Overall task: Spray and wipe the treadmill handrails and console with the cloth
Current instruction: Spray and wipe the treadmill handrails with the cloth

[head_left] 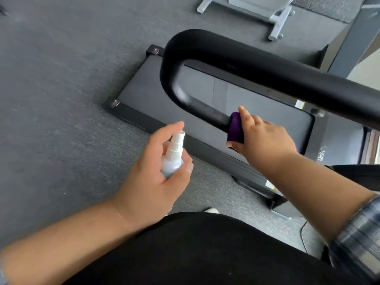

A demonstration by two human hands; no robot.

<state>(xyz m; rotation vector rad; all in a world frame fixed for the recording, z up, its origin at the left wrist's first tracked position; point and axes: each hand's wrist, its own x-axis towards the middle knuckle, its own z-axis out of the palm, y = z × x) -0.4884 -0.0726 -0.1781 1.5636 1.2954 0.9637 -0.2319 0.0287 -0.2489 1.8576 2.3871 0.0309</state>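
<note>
The cloth point(236, 128) is gripped round the handrail point(205, 112) by the right hand point(265, 138), the rail running up-left toward its bend, while the bottle point(172, 159) is held by the left hand point(156, 177) just beside.

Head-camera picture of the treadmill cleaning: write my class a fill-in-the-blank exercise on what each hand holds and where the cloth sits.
1. The left hand grips a small ____ bottle.
2. The right hand presses a cloth of ____ colour.
3. The cloth is wrapped around the black ____.
4. The bottle's nozzle is ____ in colour.

Missing words: spray; purple; handrail; white.
</note>
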